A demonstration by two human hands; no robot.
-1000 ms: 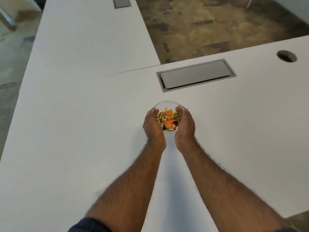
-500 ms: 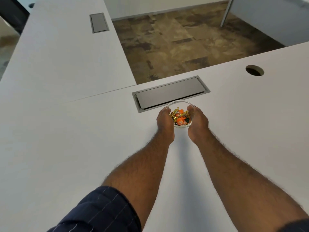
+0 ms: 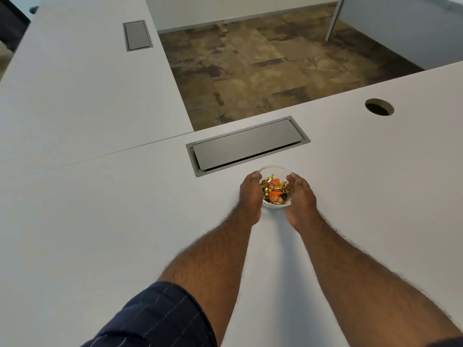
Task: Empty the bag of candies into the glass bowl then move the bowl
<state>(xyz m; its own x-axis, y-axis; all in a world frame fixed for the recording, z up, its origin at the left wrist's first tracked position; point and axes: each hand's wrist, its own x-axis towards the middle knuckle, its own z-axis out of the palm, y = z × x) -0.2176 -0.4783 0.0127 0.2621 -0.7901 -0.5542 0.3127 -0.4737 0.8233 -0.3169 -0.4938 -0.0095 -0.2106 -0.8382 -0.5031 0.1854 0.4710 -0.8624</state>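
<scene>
A small glass bowl (image 3: 275, 169) rests on the white desk (image 3: 125, 221), just in front of a grey cable hatch. Inside it lie candies (image 3: 275, 191) in orange, gold and green wrappers. My left hand (image 3: 250, 194) cups the bowl's left side and my right hand (image 3: 300, 196) cups its right side, fingertips on the rim. Both palms hide the bowl's sides. No candy bag is in view.
The grey cable hatch (image 3: 246, 144) lies flush in the desk right behind the bowl. A round cable hole (image 3: 379, 107) is at the far right. A second desk with another hatch (image 3: 137, 35) extends at the back left. Brown carpet floor (image 3: 263, 66) lies beyond the desk edge.
Both hands have carried the bowl forward and to the right across the desk, from the open middle to just in front of the grey hatch. The grip is unchanged.
</scene>
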